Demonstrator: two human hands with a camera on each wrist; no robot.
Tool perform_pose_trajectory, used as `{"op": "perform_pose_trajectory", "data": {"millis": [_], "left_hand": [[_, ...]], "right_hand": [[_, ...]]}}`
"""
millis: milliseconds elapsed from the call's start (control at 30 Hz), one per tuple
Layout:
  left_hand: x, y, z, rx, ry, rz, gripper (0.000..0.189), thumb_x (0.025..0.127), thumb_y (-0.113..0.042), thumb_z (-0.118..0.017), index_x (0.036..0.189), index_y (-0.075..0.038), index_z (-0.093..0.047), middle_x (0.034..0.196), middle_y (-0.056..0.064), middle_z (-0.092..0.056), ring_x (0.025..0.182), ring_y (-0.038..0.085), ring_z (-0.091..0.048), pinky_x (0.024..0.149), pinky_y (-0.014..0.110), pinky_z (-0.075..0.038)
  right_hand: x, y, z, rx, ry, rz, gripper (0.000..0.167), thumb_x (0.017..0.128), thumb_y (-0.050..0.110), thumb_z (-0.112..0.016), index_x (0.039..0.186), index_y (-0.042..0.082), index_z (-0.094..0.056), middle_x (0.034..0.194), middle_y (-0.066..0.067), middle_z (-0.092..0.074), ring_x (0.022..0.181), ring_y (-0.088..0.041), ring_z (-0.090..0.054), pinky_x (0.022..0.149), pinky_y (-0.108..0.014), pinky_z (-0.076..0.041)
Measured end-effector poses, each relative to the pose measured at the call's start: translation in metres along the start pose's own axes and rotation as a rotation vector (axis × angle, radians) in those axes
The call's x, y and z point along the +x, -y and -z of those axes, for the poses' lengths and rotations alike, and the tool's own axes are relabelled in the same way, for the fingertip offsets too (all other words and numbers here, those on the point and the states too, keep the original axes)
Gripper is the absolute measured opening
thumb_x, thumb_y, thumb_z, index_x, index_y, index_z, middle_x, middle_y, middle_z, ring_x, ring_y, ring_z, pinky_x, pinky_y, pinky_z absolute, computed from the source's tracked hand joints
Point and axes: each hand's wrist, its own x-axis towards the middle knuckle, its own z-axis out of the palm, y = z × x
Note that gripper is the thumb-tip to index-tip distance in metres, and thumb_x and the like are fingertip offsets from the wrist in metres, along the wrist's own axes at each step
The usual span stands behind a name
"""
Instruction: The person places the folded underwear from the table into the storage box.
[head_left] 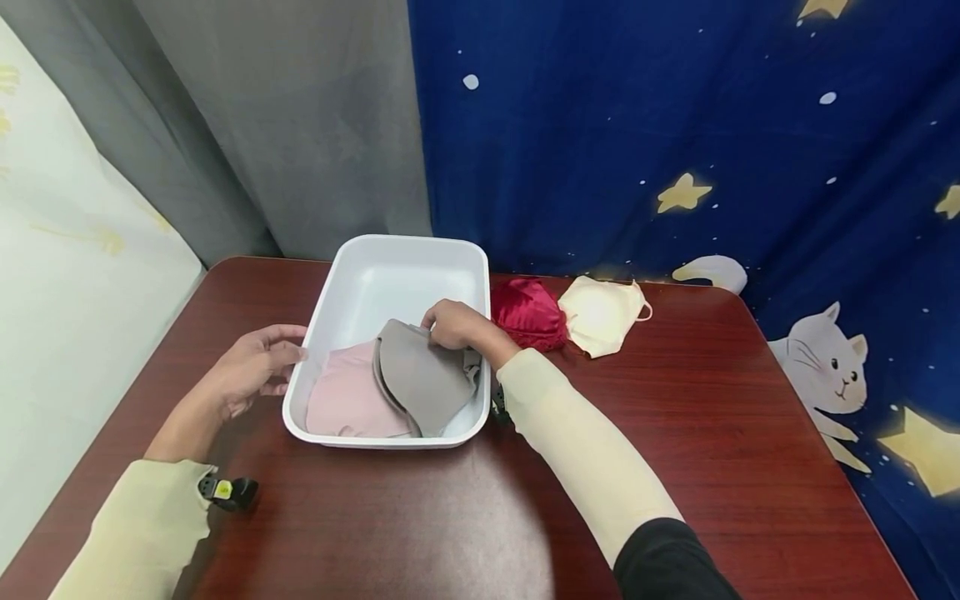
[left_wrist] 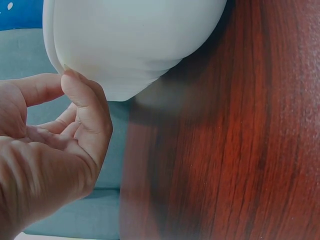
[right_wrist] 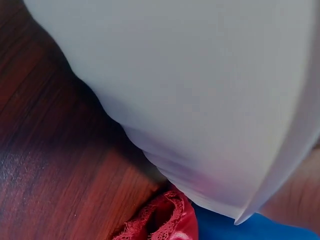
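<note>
A white plastic bin (head_left: 408,250) stands on the table. Inside it, a folded grey bra (head_left: 423,375) with smooth moulded cups lies partly over a folded pink garment (head_left: 348,396). My right hand (head_left: 453,323) reaches over the bin's right wall and pinches the upper edge of the grey bra; its fingertips are partly hidden. At the left wall, my left hand (head_left: 255,367) holds the rim between thumb and finger, and the left wrist view shows this hand (left_wrist: 75,120) against the bin's outer side (left_wrist: 130,40). In the right wrist view the bin wall (right_wrist: 190,90) hides most of the right hand.
Right of the bin lie a red satin bra (head_left: 527,312) with lace trim and a cream bra (head_left: 600,315) with a thin strap. They rest near the back edge of the brown wooden table (head_left: 675,400). Grey and blue curtains (head_left: 600,125) hang behind it.
</note>
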Motion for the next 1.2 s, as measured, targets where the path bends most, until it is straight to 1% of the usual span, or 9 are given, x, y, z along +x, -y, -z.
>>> {"op": "perform_pose_trajectory", "data": {"millis": [167, 333, 500, 633, 800, 1000, 1067, 1133, 1200], "left_hand": [[-0.0003, -0.0004, -0.0007, 0.004, -0.005, 0.006, 0.053, 0.098, -0.016, -0.053, 0.145, 0.0, -0.033, 0.105, 0.013, -0.065, 0.075, 0.017, -0.062, 0.062, 0.033, -0.055], [-0.0004, -0.0017, -0.0014, 0.011, -0.007, 0.0, 0.053, 0.098, -0.016, -0.052, 0.145, 0.0, -0.033, 0.106, 0.013, -0.065, 0.075, 0.017, -0.062, 0.062, 0.033, -0.055], [-0.0012, -0.0036, -0.0019, -0.006, -0.011, -0.006, 0.052, 0.098, -0.015, -0.053, 0.143, 0.001, -0.035, 0.102, 0.01, -0.066, 0.073, 0.015, -0.063, 0.061, 0.032, -0.055], [-0.0018, -0.0041, -0.002, -0.017, -0.009, -0.005, 0.051, 0.097, -0.015, -0.053, 0.143, 0.001, -0.035, 0.099, 0.008, -0.066, 0.072, 0.015, -0.063, 0.06, 0.032, -0.055], [-0.0016, -0.0033, -0.0018, -0.015, -0.009, -0.003, 0.052, 0.097, -0.015, -0.053, 0.143, 0.001, -0.035, 0.099, 0.009, -0.066, 0.072, 0.015, -0.063, 0.061, 0.033, -0.055], [-0.0011, -0.0019, -0.0022, -0.006, -0.008, -0.002, 0.053, 0.098, -0.016, -0.053, 0.144, 0.001, -0.034, 0.101, 0.009, -0.066, 0.074, 0.016, -0.063, 0.062, 0.033, -0.055], [-0.0013, -0.0024, -0.0023, -0.008, -0.009, -0.001, 0.052, 0.098, -0.016, -0.053, 0.144, 0.001, -0.035, 0.101, 0.009, -0.066, 0.074, 0.015, -0.063, 0.062, 0.033, -0.055], [-0.0014, -0.0029, -0.0023, -0.01, -0.009, -0.003, 0.052, 0.098, -0.016, -0.053, 0.144, 0.001, -0.034, 0.1, 0.008, -0.066, 0.074, 0.015, -0.063, 0.062, 0.033, -0.055], [-0.0018, -0.0038, -0.0023, -0.012, -0.011, -0.002, 0.052, 0.098, -0.015, -0.053, 0.143, 0.001, -0.035, 0.099, 0.008, -0.066, 0.073, 0.015, -0.063, 0.061, 0.033, -0.055]], "right_hand": [[0.0001, 0.001, -0.0019, -0.05, -0.003, -0.012, 0.026, 0.089, 0.003, -0.051, 0.101, 0.009, -0.073, 0.098, -0.007, -0.068, 0.077, -0.017, -0.057, 0.065, -0.024, -0.045], [-0.001, 0.0015, -0.0014, -0.059, 0.012, -0.025, 0.027, 0.09, 0.003, -0.049, 0.101, 0.009, -0.073, 0.096, -0.007, -0.067, 0.075, -0.018, -0.056, 0.063, -0.025, -0.045], [-0.0014, 0.0022, -0.0009, -0.081, 0.022, -0.023, 0.028, 0.091, 0.005, -0.049, 0.107, 0.009, -0.072, 0.103, -0.007, -0.068, 0.08, -0.018, -0.057, 0.067, -0.025, -0.047], [-0.001, 0.0018, -0.0011, -0.06, 0.018, -0.028, 0.03, 0.091, 0.005, -0.049, 0.11, 0.01, -0.071, 0.108, -0.006, -0.067, 0.084, -0.018, -0.059, 0.069, -0.025, -0.048], [-0.0017, 0.0019, -0.0008, -0.035, 0.019, -0.033, 0.032, 0.091, 0.004, -0.048, 0.112, 0.009, -0.071, 0.112, -0.007, -0.067, 0.085, -0.018, -0.059, 0.07, -0.025, -0.049], [-0.0043, 0.0026, 0.0005, -0.034, 0.051, -0.033, 0.033, 0.094, 0.007, -0.047, 0.116, 0.009, -0.071, 0.114, -0.007, -0.068, 0.084, -0.018, -0.059, 0.071, -0.026, -0.049], [-0.0053, 0.0032, 0.0018, -0.047, 0.058, -0.023, 0.032, 0.094, 0.007, -0.047, 0.113, 0.009, -0.073, 0.106, -0.006, -0.068, 0.08, -0.017, -0.058, 0.068, -0.025, -0.048], [-0.0051, 0.0039, 0.0034, -0.064, 0.068, -0.026, 0.027, 0.094, 0.009, -0.048, 0.095, 0.007, -0.074, 0.088, -0.005, -0.066, 0.071, -0.016, -0.055, 0.062, -0.025, -0.044], [-0.0054, 0.005, 0.0051, -0.089, 0.073, -0.032, 0.026, 0.093, 0.01, -0.048, 0.076, 0.007, -0.066, 0.073, -0.003, -0.057, 0.064, -0.015, -0.05, 0.057, -0.025, -0.041]]}}
